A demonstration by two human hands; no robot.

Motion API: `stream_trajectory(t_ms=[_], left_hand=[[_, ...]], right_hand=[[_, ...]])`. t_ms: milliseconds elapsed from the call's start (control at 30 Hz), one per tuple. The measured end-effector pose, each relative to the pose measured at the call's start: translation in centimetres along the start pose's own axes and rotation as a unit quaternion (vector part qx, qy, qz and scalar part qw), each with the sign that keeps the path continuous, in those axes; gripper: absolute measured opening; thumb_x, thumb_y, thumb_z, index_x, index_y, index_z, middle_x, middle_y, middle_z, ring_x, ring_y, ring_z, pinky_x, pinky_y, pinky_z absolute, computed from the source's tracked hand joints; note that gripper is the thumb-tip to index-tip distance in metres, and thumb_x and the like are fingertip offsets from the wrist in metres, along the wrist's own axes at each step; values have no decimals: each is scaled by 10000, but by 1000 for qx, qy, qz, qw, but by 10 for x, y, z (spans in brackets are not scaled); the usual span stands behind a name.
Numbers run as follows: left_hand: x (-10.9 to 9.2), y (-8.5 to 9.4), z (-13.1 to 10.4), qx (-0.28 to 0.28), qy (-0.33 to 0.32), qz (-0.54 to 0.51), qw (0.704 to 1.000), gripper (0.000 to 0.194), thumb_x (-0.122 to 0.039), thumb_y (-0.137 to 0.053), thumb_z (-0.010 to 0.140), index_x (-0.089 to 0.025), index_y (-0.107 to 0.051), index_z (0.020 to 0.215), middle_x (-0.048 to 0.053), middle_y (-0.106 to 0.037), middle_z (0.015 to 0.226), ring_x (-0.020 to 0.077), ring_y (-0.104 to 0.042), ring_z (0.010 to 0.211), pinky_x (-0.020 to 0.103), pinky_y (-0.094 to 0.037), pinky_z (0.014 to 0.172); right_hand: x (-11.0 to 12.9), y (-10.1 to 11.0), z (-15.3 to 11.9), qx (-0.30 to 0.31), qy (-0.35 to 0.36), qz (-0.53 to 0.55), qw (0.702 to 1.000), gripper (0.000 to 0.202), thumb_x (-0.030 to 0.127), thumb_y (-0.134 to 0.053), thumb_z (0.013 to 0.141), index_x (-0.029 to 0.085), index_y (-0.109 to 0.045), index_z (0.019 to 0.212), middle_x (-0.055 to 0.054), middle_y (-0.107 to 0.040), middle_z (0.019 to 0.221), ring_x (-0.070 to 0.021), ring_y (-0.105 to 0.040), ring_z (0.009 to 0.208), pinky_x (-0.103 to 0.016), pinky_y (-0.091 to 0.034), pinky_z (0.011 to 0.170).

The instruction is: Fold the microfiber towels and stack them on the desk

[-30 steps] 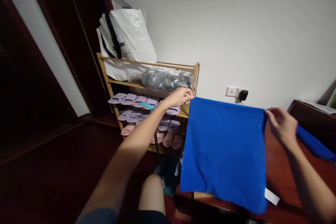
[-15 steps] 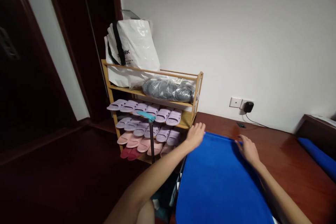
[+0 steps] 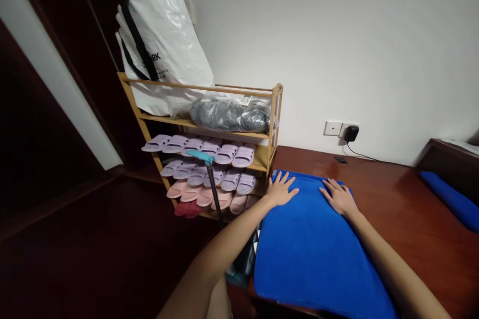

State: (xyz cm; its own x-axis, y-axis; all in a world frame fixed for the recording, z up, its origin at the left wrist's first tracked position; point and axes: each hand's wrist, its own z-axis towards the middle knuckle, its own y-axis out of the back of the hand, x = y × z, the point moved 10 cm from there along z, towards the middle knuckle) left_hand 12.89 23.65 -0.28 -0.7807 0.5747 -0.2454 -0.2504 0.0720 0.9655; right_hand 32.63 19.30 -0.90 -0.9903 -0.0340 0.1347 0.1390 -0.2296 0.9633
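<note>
A blue cloth [image 3: 314, 254] lies spread over the reddish-brown wooden tabletop [image 3: 396, 199], its near edge reaching the table's front edge. My left hand [image 3: 281, 190] rests on the cloth's far left corner, fingers spread and palm down. On the far right corner of the same cloth lies my right hand [image 3: 340, 197], also flat with its fingers apart. Neither hand grips anything.
Left of the table stands a wooden rack [image 3: 275, 119] with purple slippers [image 3: 244, 154], pink slippers, a bagged grey bundle [image 3: 232, 115] and a white bag [image 3: 175, 40]. A black adapter [image 3: 351, 133] is plugged into the wall. Another blue cloth [image 3: 449, 199] lies at right.
Both hands have gone from the far edge of the cloth to lying flat on its far corners, fingers spread. The cloth's near edge now shows, and the view has shifted.
</note>
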Motion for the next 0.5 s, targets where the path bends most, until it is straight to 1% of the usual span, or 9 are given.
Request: stream_trajectory(t_ms=[67,133,167,200,267,300,333,400,500], left_hand=[[-6,12,-11,-20,19,22,999,597,-545,-264,945,-212,-328,1436,111,-199,1528,378,-92,1391,651,-58,1054],[-20,26,-34,-43,3,37,998,553,-481,-284,962,-189,-347,1427,121,-205,1524,348,-81,1399,618,2,1076],[-30,31,-50,-47,-21,37,998,538,-473,-299,962,-206,-343,1428,101,-202,1528,314,-82,1406,579,2,1098],[-43,35,-69,-48,-65,27,996,546,-490,-313,957,-226,-325,1435,84,-203,1530,291,-101,1407,551,-32,1112],[-67,37,-113,-21,-157,-17,987,579,-532,-303,952,-275,-230,1466,46,-155,1543,265,-123,1407,513,-139,1117],[-73,38,-134,-13,-182,-32,983,604,-546,-325,942,-296,-187,1475,34,-128,1547,274,-124,1406,511,-164,1114],[-76,38,-153,-4,-200,-42,979,638,-549,-368,929,-306,-155,1480,32,-114,1548,284,-128,1403,513,-178,1112],[-77,34,-180,21,-216,-51,975,672,-538,-443,906,-324,-159,1476,27,-132,1543,301,-146,1397,522,-204,1104],[-69,29,-192,49,-212,-56,974,672,-520,-495,890,-335,-200,1465,25,-168,1535,299,-166,1393,528,-205,1104]], right_hand=[[7,13,-6,-16,12,-4,1000,636,477,-136,947,75,-456,1321,-167,-334,1434,-268,-232,1363,-470,-176,1099],[23,26,-21,-21,35,-6,999,598,450,-169,950,83,-485,1299,-156,-353,1425,-256,-261,1353,-444,-202,1100],[33,31,-33,-21,46,-7,999,582,469,-203,946,109,-478,1312,-138,-351,1430,-248,-272,1350,-438,-227,1095],[44,35,-48,-20,55,-5,998,577,499,-238,938,143,-453,1338,-118,-337,1441,-244,-272,1351,-441,-251,1089],[67,39,-84,-9,69,5,998,597,569,-274,915,239,-348,1407,-64,-274,1475,-233,-246,1364,-459,-294,1072],[77,37,-104,9,72,26,997,601,580,-268,913,285,-268,1437,-41,-245,1486,-229,-234,1369,-478,-299,1069],[85,32,-123,33,73,41,996,608,591,-271,909,327,-194,1451,-21,-218,1493,-231,-226,1371,-497,-298,1069],[97,24,-155,74,77,48,993,631,617,-297,890,374,-137,1449,-4,-179,1499,-254,-200,1376,-533,-275,1074],[95,17,-175,101,71,34,992,640,639,-303,876,394,-134,1443,14,-128,1505,-267,-135,1388,-555,-232,1088]])
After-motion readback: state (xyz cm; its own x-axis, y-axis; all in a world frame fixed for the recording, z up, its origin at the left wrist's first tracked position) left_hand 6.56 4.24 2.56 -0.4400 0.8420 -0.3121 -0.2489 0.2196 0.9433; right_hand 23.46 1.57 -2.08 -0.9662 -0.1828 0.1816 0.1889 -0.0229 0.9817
